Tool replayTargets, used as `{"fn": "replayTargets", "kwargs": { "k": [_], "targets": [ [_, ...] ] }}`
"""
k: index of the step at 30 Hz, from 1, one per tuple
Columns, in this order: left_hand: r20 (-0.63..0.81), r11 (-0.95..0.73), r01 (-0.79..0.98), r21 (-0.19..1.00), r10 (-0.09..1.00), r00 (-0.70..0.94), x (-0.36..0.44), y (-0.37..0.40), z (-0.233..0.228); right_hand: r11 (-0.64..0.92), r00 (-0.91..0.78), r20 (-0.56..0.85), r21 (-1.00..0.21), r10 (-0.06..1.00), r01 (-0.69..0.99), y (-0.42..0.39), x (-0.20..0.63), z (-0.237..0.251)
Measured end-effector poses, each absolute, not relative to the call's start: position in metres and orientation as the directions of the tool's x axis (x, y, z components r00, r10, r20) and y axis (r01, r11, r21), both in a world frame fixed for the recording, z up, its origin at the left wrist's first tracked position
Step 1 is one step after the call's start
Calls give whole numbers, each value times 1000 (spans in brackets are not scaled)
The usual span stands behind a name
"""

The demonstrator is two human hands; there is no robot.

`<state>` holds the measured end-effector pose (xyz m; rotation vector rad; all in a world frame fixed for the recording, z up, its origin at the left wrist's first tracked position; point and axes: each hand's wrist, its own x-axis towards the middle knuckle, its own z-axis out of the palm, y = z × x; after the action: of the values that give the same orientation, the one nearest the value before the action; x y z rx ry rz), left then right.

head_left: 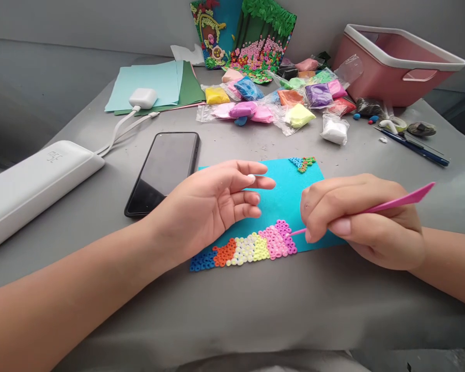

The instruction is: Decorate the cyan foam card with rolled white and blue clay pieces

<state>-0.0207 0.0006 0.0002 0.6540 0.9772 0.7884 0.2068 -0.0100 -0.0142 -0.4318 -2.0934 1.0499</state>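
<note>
One pink tool [395, 202] gripped in the right hand [362, 219]; left hand [213, 204] open, one white bit [251, 179] on a fingertip, over one blue sheet [290, 188]

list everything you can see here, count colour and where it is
blue sheet: 1, turquoise, table centre, under both hands
clay rings: many, blue, orange, yellow, cream, pink, along the sheet's near edge
pink tool: 1, pink, in right hand, tip at the pink rings
phone: 1, black, left of the sheet
white case: 1, white, far left, cabled
clay bags: many, mixed colours, behind the sheet
paper sheets: several, pale blue and green, back left
pink basket: 1, pink, back right
clay picture: 1, multicoloured, back centre
left hand: 1, open, over the sheet
right hand: 1, gripping the tool
</note>
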Motion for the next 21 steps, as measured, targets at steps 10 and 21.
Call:
{"fn": "replayTargets", "kwargs": {
  "k": [10,21],
  "targets": [
    [-374,314,205,927,824,427,-21,-15,6,617,-505,537,-787,676,-11,-11,202,-20],
    [-304,208,285,936,884,354,-23,-9,3,626,-431,559,-779,709,19,-14,199,-21]
  ]
}}
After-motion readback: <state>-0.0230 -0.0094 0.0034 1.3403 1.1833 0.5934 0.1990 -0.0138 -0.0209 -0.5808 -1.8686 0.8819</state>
